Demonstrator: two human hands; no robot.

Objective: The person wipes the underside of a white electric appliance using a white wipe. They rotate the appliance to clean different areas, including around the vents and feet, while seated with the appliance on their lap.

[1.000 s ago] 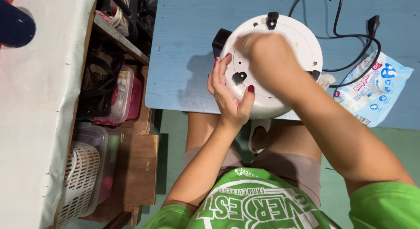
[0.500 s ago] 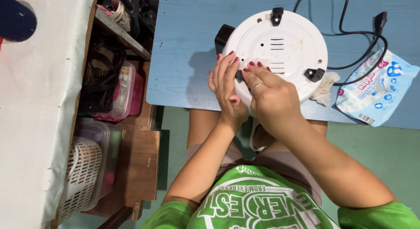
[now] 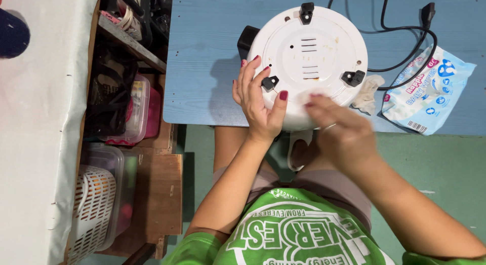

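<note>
A round white cooker (image 3: 309, 47) lies upside down on the blue table (image 3: 202, 52), its base with black feet and vent slots facing up. My left hand (image 3: 255, 100) grips its left near rim, thumb on the base beside one black foot. My right hand (image 3: 339, 130), blurred by motion, presses a small white wipe (image 3: 305, 96) against the near rim of the base.
A crumpled used wipe (image 3: 367, 91) and a light blue pack of wipes (image 3: 428, 90) lie right of the cooker. A black power cord (image 3: 405, 27) with its plug trails at the back right. Left are shelves with plastic boxes (image 3: 139, 113) and a white basket (image 3: 91, 209).
My right hand has slid with the wipe from the left part of the base toward the near rim on the right. The left hand keeps its hold.
</note>
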